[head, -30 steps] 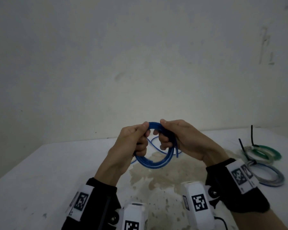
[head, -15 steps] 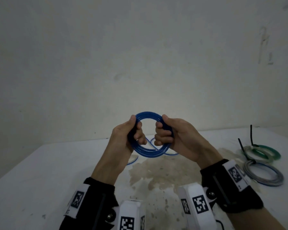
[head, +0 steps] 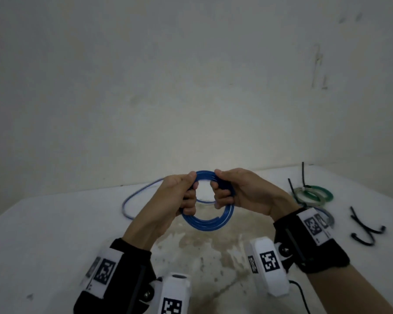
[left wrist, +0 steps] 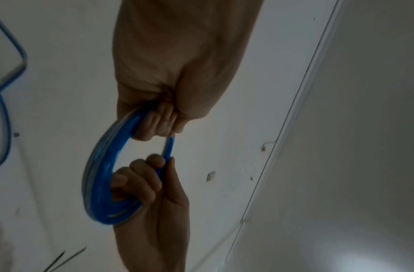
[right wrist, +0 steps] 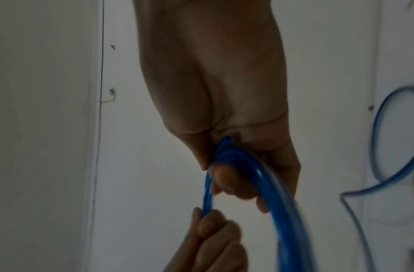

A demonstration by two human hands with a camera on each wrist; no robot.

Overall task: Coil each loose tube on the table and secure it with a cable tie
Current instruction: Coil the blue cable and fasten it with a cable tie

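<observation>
Above the white table (head: 43, 227) I hold a blue tube coil (head: 208, 222) of several loops. My left hand (head: 186, 196) grips its left side with curled fingers, my right hand (head: 222, 191) grips its right side. The coil's loose tail (head: 128, 200) trails left over the table in a wide loop. In the left wrist view the coil (left wrist: 96, 165) arcs between the left hand (left wrist: 159, 125) above and the right hand (left wrist: 140, 182) below. The right wrist view has the right hand (right wrist: 231, 182) closed around the coil (right wrist: 277, 193) and the left hand (right wrist: 215, 231) below it.
At the right of the table lie a green coil (head: 313, 194) and a grey coil (head: 327, 217), each with a black cable tie on it. Loose black cable ties (head: 365, 230) lie beside them. A brownish stain (head: 204, 250) marks the table's middle. A wall stands right behind.
The hands turned the coil and drew in more tube, so its lower arc now hangs below the fingers. The view dipped, showing the loose tail at left and the loose ties at right.
</observation>
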